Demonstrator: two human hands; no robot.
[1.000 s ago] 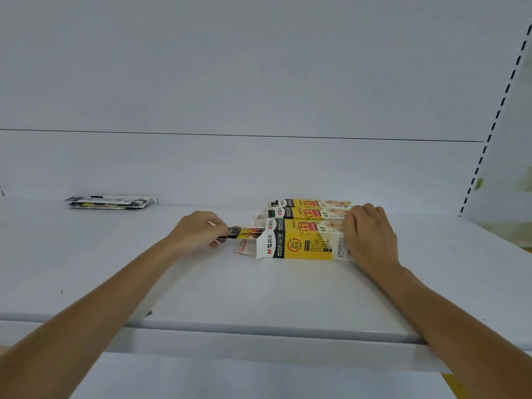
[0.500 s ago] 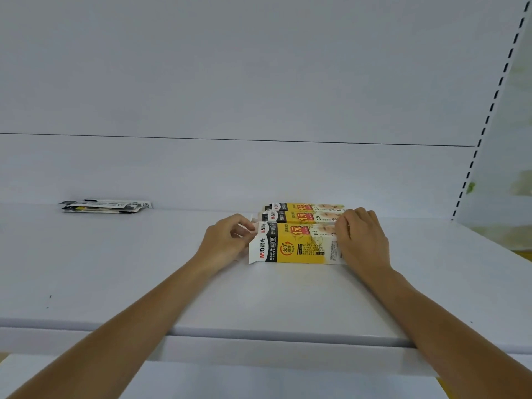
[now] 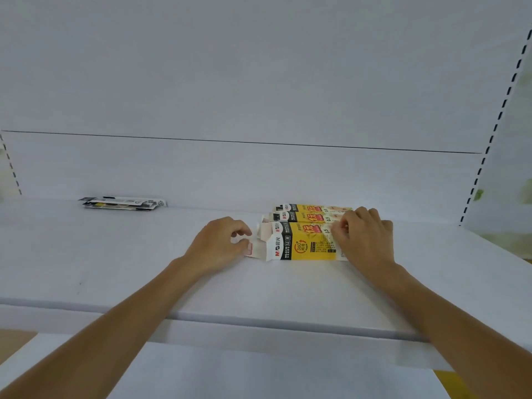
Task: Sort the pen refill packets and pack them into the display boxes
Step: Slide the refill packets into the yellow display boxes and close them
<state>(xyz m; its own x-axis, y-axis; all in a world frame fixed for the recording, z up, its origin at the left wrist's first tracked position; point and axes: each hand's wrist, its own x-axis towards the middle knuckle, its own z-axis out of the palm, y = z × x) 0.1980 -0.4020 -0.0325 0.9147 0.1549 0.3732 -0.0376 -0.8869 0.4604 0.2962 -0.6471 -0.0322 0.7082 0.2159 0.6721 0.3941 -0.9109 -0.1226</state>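
Pinching its white flap (image 3: pixel 254 249), left hand (image 3: pixel 218 246) holds the oblong cardboard display box (image 3: pixel 305 243).

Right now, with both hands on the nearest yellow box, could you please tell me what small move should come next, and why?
Probably fold the open end flap shut on the nearest display box. The left hand pinches that flap, the right hand grips the box's other end, and no packet sticks out of the opening, so closing looks due.

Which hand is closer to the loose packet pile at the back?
Left. The left hand is at the flap of the front box, right of the pile; the right hand grips its far end.
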